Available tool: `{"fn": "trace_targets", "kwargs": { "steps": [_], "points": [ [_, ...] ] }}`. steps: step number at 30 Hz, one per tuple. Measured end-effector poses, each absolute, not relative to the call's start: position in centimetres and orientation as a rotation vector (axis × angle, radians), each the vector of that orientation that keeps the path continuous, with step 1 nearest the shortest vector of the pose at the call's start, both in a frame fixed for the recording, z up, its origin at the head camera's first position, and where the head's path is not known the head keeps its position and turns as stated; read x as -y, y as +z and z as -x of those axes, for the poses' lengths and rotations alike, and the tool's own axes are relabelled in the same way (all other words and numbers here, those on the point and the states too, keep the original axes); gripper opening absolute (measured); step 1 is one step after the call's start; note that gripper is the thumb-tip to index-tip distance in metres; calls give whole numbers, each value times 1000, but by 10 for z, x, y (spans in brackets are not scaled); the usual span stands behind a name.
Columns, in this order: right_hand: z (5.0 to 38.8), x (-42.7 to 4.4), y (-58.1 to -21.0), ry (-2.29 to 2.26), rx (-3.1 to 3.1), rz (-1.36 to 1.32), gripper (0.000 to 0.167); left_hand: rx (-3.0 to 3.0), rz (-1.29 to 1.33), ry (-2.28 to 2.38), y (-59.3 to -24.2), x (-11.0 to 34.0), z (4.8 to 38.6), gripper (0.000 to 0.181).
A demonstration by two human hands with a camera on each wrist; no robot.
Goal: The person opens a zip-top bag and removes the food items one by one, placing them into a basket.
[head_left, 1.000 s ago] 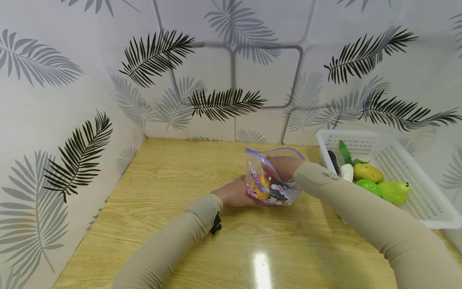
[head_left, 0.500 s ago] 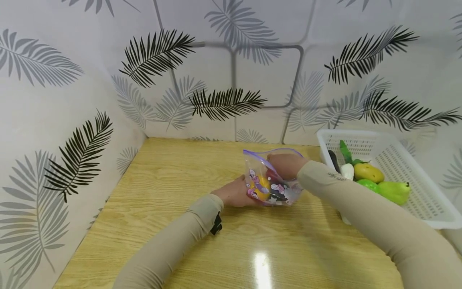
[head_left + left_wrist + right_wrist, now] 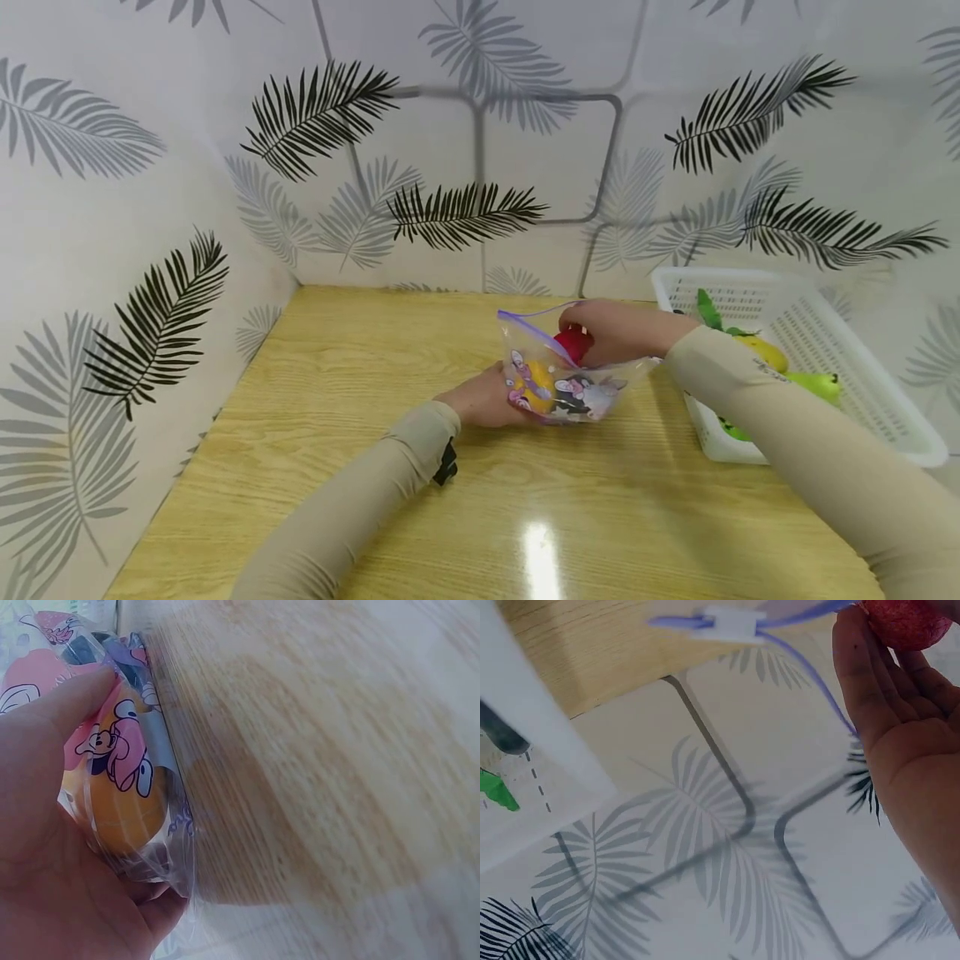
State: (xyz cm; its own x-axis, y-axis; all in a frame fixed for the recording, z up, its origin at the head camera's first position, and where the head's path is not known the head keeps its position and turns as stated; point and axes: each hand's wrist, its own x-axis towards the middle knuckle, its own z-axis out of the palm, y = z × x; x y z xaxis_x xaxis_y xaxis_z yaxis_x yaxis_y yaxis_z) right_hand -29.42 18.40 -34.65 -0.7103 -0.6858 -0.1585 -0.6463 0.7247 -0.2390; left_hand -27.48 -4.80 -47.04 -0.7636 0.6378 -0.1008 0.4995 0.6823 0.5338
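Observation:
A clear zip bag [image 3: 588, 398] with a purple rim and cartoon print stands in the middle of the table. My left hand [image 3: 483, 398] grips its left side, thumb over the front and fingers curled behind in the left wrist view. An orange-yellow round fruit [image 3: 127, 806] lies inside the bag, beside something dark partly hidden by the print. At the bag's mouth, my right hand [image 3: 618, 329] holds a red round fruit [image 3: 573, 343] with a rough surface [image 3: 911, 621]. The bag's front wall hides part of this fruit in the head view.
A white plastic basket [image 3: 888, 375] stands at the right with a green pear [image 3: 817, 385], a yellow fruit [image 3: 768, 352] and green leaves [image 3: 707, 308]. My right forearm crosses in front of it. A patterned wall backs the wooden table [image 3: 360, 350].
My right hand has risen and shifted right out of the bag, and the red fruit now shows in its fingers at the mouth. The left hand stays on the bag.

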Motion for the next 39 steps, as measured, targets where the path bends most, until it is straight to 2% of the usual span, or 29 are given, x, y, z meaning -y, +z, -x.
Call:
{"fn": "trace_targets", "kwargs": {
  "steps": [7, 14, 20, 27, 33, 39],
  "points": [
    [264, -222, -314, -357, -2771, 966, 40, -2634, -848, 644, -470, 49, 271, 80],
    [254, -298, -287, -283, -2934, 702, 43, -2610, -907, 726, -467, 48, 271, 79],
    [266, -367, -308, -185, -2881, 473, 57, -2588, -906, 771, -468, 48, 270, 76],
    [274, -422, -341, -345, -2704, 207, 59, -2580, -907, 760, -472, 43, 270, 79],
    [276, -436, -357, -392, -2651, 163, 60, -2575, -938, 783, -472, 42, 271, 73],
    [274, -434, -356, -367, -2683, 173, 59, -2564, -971, 809, -471, 40, 269, 72]
  ]
}}
